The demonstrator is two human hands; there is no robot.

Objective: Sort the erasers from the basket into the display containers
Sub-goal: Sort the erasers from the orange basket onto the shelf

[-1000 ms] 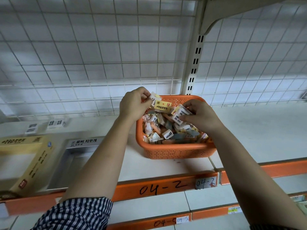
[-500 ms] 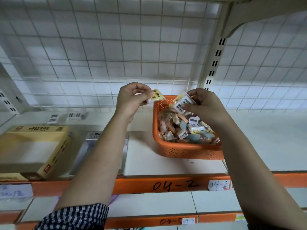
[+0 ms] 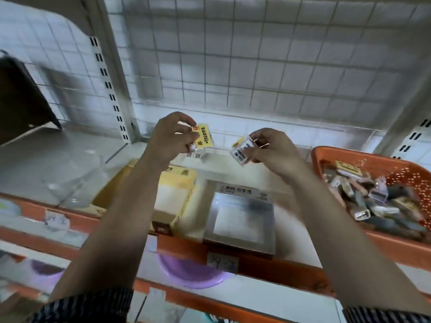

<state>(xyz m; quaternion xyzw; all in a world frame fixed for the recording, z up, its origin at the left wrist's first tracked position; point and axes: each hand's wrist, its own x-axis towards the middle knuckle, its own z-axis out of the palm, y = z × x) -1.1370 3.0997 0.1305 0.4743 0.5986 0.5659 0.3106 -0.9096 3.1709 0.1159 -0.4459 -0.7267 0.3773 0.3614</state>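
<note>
White wire-grid backing (image 3: pixel 256 66) and a pale shelf (image 3: pixel 58 164) with an orange front lip fill the frame, all of it smeared by motion; in the upper middle the left grip (image 3: pixel 171 138) pinches a yellow eraser (image 3: pixel 204 136) between thumb and curled fingers, in the air above the yellow display box (image 3: pixel 179 185); just to its right the right grip (image 3: pixel 270 149) is curled round a white-sleeved eraser (image 3: pixel 242 150), above the clear display container (image 3: pixel 240 220); the other erasers lie heaped in the orange basket (image 3: pixel 331 152) at the right edge, well apart from both hands

The step in hand looks like the carry to the matching containers; done well, each sleeve would be checked against its container's colour or label, then lowered inside the walls before release, not dropped from height; laying each piece flat, print up and square to a wall, would leave room for neat rows

Each eraser is a small rectangular block in a glossy printed sleeve, probably slick, so a pinch across the long sides seems safest; the yellow box looks like thin card with an open top, light enough to slide if nudged; the clear container seems rigid, shiny plastic with straight walls; the basket is moulded plastic, its walls pierced with fine holes
</note>
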